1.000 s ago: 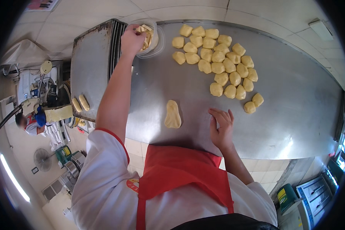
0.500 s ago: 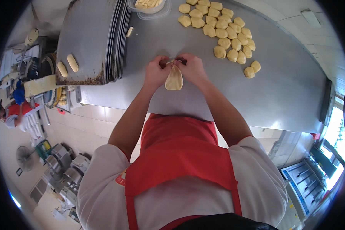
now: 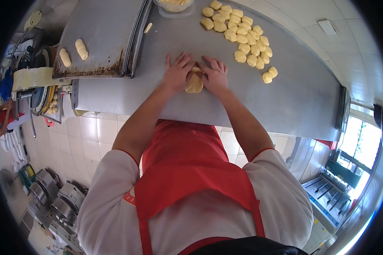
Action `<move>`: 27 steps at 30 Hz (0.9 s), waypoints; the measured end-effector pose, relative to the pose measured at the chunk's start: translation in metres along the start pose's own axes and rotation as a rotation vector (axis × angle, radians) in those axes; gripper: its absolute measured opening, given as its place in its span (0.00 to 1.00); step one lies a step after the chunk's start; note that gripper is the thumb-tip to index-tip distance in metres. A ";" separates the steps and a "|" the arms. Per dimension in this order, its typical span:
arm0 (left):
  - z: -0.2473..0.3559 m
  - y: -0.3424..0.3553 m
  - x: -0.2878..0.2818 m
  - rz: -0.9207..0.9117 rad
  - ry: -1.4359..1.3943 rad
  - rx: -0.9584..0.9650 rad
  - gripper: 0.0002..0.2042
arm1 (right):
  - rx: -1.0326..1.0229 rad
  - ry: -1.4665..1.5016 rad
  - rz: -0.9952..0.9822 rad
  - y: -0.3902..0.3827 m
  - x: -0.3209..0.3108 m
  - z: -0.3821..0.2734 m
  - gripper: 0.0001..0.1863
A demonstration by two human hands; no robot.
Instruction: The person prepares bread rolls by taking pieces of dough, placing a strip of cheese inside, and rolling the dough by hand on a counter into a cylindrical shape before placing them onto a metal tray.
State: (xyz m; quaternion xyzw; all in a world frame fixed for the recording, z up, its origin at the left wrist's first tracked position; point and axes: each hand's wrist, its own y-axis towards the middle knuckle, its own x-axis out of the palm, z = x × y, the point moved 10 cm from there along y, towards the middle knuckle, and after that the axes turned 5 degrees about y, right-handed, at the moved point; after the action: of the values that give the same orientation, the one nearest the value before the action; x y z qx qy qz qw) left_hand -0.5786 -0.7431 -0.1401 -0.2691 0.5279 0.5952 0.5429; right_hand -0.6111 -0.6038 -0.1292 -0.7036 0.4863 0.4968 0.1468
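Dough (image 3: pixel 194 86) between hands (image 3: pixel 175 77), inside table edge (image 3: pixel 115 109), room rightward

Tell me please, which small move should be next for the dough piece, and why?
Probably roll the dough piece gently toward the person's body, using both sides evenly. The left grip and the right grip are at either side of its far end, which looks folded over, while its wider near end looks flat on the metal table, not yet rolled.
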 end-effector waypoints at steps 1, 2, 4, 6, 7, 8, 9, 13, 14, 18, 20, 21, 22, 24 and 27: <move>0.003 0.001 0.014 -0.221 -0.067 -0.003 0.19 | 0.034 0.041 -0.087 -0.009 0.002 0.008 0.19; 0.009 0.002 0.016 -0.443 -0.124 0.001 0.20 | 0.070 0.086 -0.166 -0.020 0.000 0.018 0.19; 0.012 -0.003 0.015 -0.548 -0.160 0.002 0.22 | 0.121 0.126 -0.191 -0.027 -0.001 0.018 0.19; 0.006 -0.003 0.012 -0.301 -0.137 0.008 0.22 | 0.156 0.098 -0.079 -0.018 -0.003 0.014 0.20; 0.006 -0.004 0.010 -0.227 -0.076 0.027 0.22 | 0.148 0.058 -0.056 -0.019 -0.003 0.012 0.20; 0.005 -0.006 0.007 -0.153 -0.015 0.046 0.22 | 0.140 0.018 -0.033 -0.021 -0.003 0.010 0.20; 0.004 -0.008 0.002 -0.078 0.047 0.064 0.23 | 0.130 -0.022 -0.010 -0.023 -0.004 0.008 0.20; 0.009 -0.008 0.011 -0.476 -0.121 0.116 0.24 | 0.176 0.068 -0.194 -0.041 -0.002 0.016 0.21; 0.008 -0.006 0.012 -0.380 -0.142 0.115 0.24 | 0.163 0.052 -0.143 -0.033 -0.002 0.016 0.21; -0.001 -0.017 0.005 -0.127 -0.010 0.102 0.26 | 0.105 0.008 -0.070 -0.032 0.001 0.007 0.23; 0.014 -0.021 0.008 -0.362 -0.025 0.143 0.27 | 0.152 0.026 -0.229 -0.048 0.004 0.015 0.24; 0.018 -0.020 0.007 -0.469 -0.023 0.164 0.27 | 0.165 0.036 -0.301 -0.049 0.005 0.017 0.24; 0.014 -0.013 0.002 -0.405 -0.025 0.147 0.27 | 0.144 0.051 -0.225 -0.040 -0.001 0.014 0.24; 0.005 -0.015 0.006 -0.294 -0.042 0.098 0.28 | 0.112 0.085 -0.097 -0.034 0.000 0.012 0.25; 0.004 -0.023 0.005 -0.162 0.081 0.142 0.28 | 0.043 0.040 -0.137 -0.037 0.008 0.009 0.24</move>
State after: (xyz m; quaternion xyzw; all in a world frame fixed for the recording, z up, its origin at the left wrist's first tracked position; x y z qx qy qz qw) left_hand -0.5578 -0.7413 -0.1515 -0.2956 0.5669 0.4990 0.5850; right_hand -0.5851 -0.5840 -0.1508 -0.7417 0.4506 0.4608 0.1855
